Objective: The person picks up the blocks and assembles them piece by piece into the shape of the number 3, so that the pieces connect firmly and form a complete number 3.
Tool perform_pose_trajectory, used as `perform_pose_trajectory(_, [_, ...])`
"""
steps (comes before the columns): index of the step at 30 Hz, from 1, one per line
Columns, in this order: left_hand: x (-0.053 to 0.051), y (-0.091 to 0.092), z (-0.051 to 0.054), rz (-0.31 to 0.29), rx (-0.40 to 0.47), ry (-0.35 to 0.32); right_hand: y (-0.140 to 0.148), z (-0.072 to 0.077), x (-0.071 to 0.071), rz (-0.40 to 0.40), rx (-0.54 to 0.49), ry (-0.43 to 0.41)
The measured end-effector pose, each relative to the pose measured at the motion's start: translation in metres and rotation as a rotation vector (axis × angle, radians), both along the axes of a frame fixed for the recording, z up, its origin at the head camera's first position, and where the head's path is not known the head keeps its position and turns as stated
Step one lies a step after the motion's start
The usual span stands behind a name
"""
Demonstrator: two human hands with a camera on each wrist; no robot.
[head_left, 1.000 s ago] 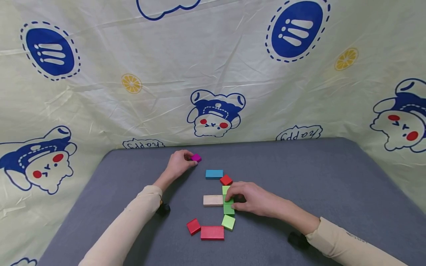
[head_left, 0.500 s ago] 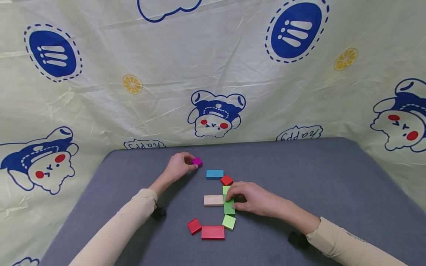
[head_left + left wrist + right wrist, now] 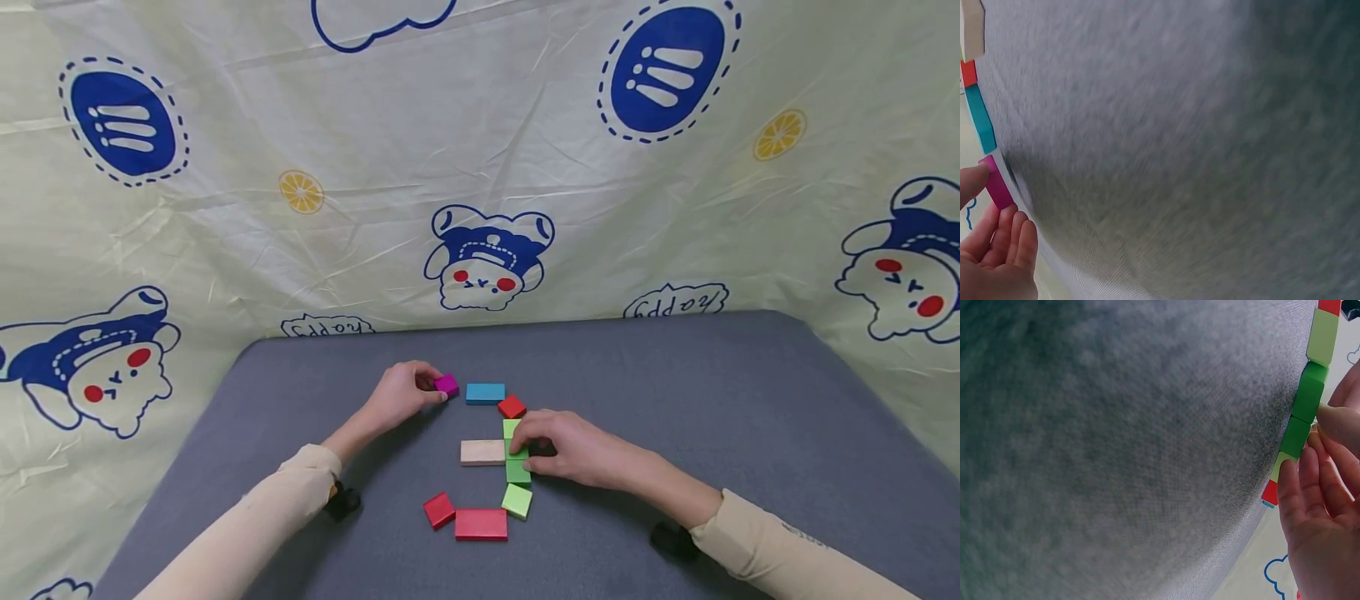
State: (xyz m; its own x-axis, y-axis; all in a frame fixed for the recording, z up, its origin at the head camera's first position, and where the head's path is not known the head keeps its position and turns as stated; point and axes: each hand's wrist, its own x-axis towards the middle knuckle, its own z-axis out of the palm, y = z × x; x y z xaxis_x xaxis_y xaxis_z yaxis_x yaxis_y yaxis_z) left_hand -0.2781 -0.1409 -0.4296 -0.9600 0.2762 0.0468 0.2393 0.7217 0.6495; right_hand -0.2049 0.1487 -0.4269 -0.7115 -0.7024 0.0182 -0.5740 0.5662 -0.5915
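My left hand [image 3: 397, 396] pinches a small purple block [image 3: 447, 384] between thumb and fingers, just left of a blue rectangular block [image 3: 485, 394]. In the left wrist view the purple block [image 3: 999, 185] shows a narrow gap from the blue one [image 3: 981, 119]. My right hand [image 3: 573, 448] grips a green block [image 3: 517, 472] in the column, thumb on its near side and fingertips curled over the green blocks. Those fingers partly cover the column. A pale green block [image 3: 512, 427] sits beyond them, with a red block [image 3: 512, 407] touching the blue one's corner.
A plain wooden block [image 3: 482, 452] meets the green column from the left. Nearer me lie a tilted light green block [image 3: 517, 502], a long red block [image 3: 481, 525] and a small red block [image 3: 439, 510]. All rest on a grey cloth-covered table [image 3: 637, 383] before a printed curtain [image 3: 360, 250].
My left hand has drawn the purple block toward me and slightly right, bringing it level with the blue block's left end. The right hand has stayed in place on the green blocks.
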Motion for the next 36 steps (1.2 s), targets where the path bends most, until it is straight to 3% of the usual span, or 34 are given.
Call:
perform_pose_trajectory(12, [0.006,0.0024,-0.0045,-0.028,-0.002,0.047,0.0,0.0009,-0.0001,-0.008,0.015,-0.003])
perform_pose_trajectory(36, [0.0081,0.0084,-0.0073,-0.031,-0.013,0.061,-0.0007,0.0006,-0.0002,-0.002,0.008,-0.007])
